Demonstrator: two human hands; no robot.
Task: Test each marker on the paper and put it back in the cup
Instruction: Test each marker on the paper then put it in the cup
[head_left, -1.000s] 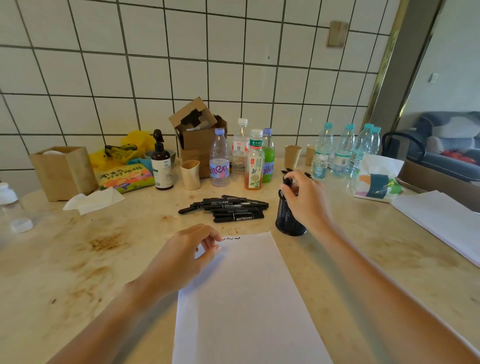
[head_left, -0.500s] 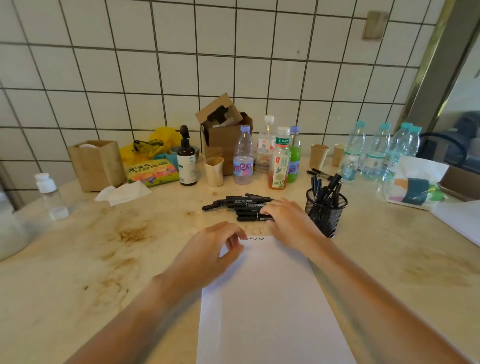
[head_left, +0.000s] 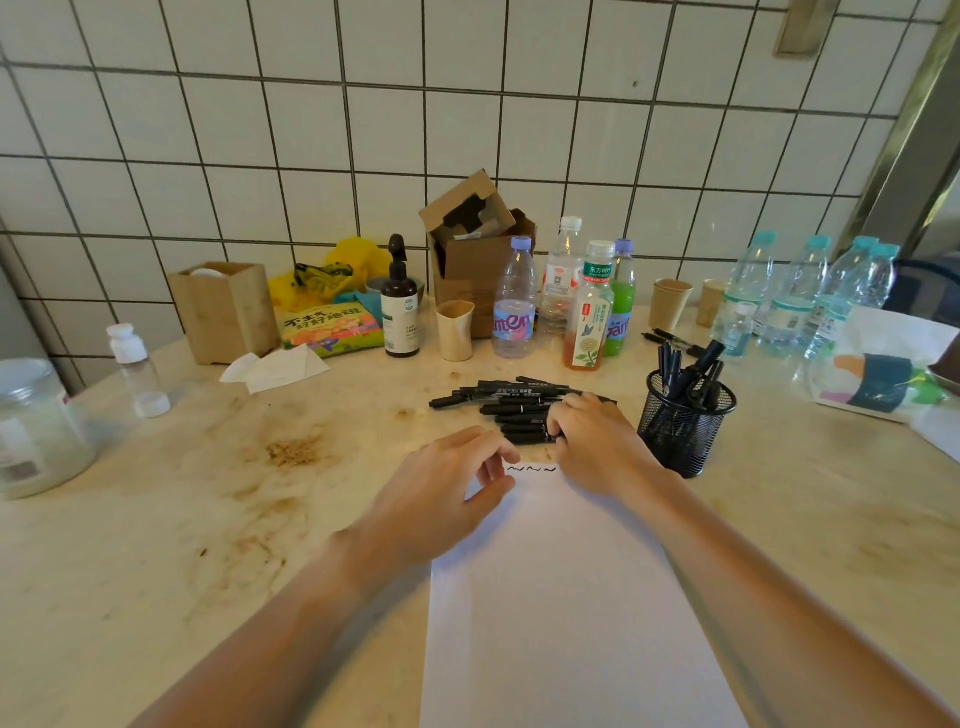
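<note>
A white sheet of paper lies in front of me with three small black squiggles at its top edge. Beyond it sits a pile of black markers lying flat on the counter. My right hand rests on the near end of that pile, fingers curled around the nearest marker. My left hand hovers over the paper's top left corner, fingers loosely bent, holding nothing. A black mesh cup with several markers standing in it is just right of my right hand.
Drink bottles, a pump bottle, paper cups and a cardboard box line the tiled wall. Water bottles and a bag stand at the right. A jar and small bottle sit at the left. Brown stains mark the counter.
My right hand left the mesh cup and moved left onto the marker pile, closing on the nearest marker. My left hand stayed at the paper's top corner. The camera turned a little left.
</note>
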